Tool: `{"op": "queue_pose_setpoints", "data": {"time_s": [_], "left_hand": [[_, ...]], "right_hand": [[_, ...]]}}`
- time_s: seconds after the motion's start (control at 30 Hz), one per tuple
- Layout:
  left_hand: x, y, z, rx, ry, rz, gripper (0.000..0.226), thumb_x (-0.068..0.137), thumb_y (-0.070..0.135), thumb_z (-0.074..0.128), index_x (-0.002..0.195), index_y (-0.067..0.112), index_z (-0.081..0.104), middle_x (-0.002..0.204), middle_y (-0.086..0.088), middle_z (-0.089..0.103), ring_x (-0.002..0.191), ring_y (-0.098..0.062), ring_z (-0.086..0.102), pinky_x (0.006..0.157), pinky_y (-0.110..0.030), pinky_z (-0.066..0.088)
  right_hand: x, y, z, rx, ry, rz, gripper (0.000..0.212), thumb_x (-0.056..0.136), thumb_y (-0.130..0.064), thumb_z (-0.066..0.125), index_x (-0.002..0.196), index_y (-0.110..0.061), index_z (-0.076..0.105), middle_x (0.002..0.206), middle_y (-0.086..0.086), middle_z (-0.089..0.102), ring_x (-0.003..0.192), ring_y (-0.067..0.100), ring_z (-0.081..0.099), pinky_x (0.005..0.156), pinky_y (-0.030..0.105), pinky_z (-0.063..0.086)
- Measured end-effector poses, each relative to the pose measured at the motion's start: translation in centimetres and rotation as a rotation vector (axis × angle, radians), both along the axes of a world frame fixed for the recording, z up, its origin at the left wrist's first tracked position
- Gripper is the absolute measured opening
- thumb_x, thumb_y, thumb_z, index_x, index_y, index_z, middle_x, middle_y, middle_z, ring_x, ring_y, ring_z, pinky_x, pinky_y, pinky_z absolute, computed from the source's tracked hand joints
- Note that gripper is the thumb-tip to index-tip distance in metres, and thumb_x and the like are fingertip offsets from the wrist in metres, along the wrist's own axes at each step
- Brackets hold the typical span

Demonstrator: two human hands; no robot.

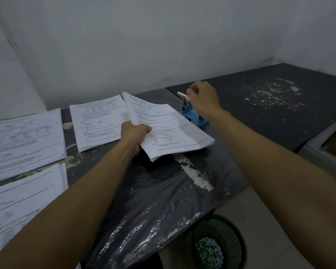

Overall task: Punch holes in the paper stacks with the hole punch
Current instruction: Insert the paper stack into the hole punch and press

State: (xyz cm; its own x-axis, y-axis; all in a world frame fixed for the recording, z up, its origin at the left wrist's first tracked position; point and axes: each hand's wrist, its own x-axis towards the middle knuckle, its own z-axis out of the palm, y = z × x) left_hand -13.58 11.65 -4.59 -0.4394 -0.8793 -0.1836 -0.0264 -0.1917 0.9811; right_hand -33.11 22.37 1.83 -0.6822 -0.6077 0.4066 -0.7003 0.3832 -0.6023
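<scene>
Four paper stacks [97, 121] — dark table [260, 117]

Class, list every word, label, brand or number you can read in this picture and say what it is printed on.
Nothing can be quoted.
Paper stack gripped by the left hand: printed lines, too blurred to read.
Three paper stacks on the table: print too small and blurred.
Blue hole punch under the right hand: dark mark, illegible.

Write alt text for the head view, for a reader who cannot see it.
The left hand grips a paper stack beside a blue hole punch, while the right hand hovers at its cream lever. Three more stacks lie to the left on the dark table.
</scene>
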Motion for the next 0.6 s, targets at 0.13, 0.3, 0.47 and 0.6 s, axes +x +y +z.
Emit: {"op": "queue_pose_setpoints", "data": {"time_s": [0.13, 0.3, 0.47, 0.6], "left_hand": [[-1.6, 0.4, -0.9, 0.026, 0.031, 0.028, 0.025, 0.079, -0.007, 0.074, 0.093, 0.01, 0.062, 0.088, 0.0, 0.068, 0.082, -0.021, 0.069, 0.054, -0.027, 0.057], [-3.0, 1.0, -1.5, 0.012, 0.037, 0.058, 0.025, 0.078, -0.005, 0.074, 0.091, 0.014, 0.064, 0.089, 0.002, 0.069, 0.084, -0.022, 0.07, 0.064, -0.034, 0.062], [-3.4, 1.7, -1.4, -0.031, 0.008, 0.085, 0.025, 0.078, -0.003, 0.071, 0.085, 0.02, 0.062, 0.094, 0.0, 0.07, 0.085, -0.023, 0.07, 0.064, -0.034, 0.062], [-2.7, 1.0, -0.8, -0.088, -0.046, 0.096, 0.03, 0.077, -0.003, 0.069, 0.104, 0.009, 0.069, 0.104, -0.006, 0.072, 0.089, -0.027, 0.07, 0.074, -0.043, 0.063]], "right_hand": [[-1.2, -1.1, -0.6, 0.191, -0.193, 0.113, 0.036, 0.103, -0.034, 0.031, 0.089, -0.013, 0.056, 0.08, 0.001, 0.054, 0.068, 0.016, 0.046, 0.058, 0.032, 0.033], [-1.6, -1.6, -0.1, 0.292, -0.3, 0.125, 0.027, 0.102, -0.033, 0.03, 0.088, -0.015, 0.045, 0.075, 0.003, 0.044, 0.065, 0.015, 0.036, 0.061, 0.033, 0.029], [-1.6, -1.3, -0.1, 0.33, -0.247, 0.166, 0.031, 0.102, -0.035, 0.024, 0.084, -0.017, 0.041, 0.076, 0.004, 0.046, 0.071, 0.017, 0.041, 0.066, 0.036, 0.033], [-1.7, -1.3, -0.3, 0.36, -0.209, 0.146, 0.032, 0.105, -0.034, 0.023, 0.082, -0.02, 0.039, 0.075, 0.004, 0.042, 0.068, 0.017, 0.037, 0.067, 0.038, 0.033]]}}
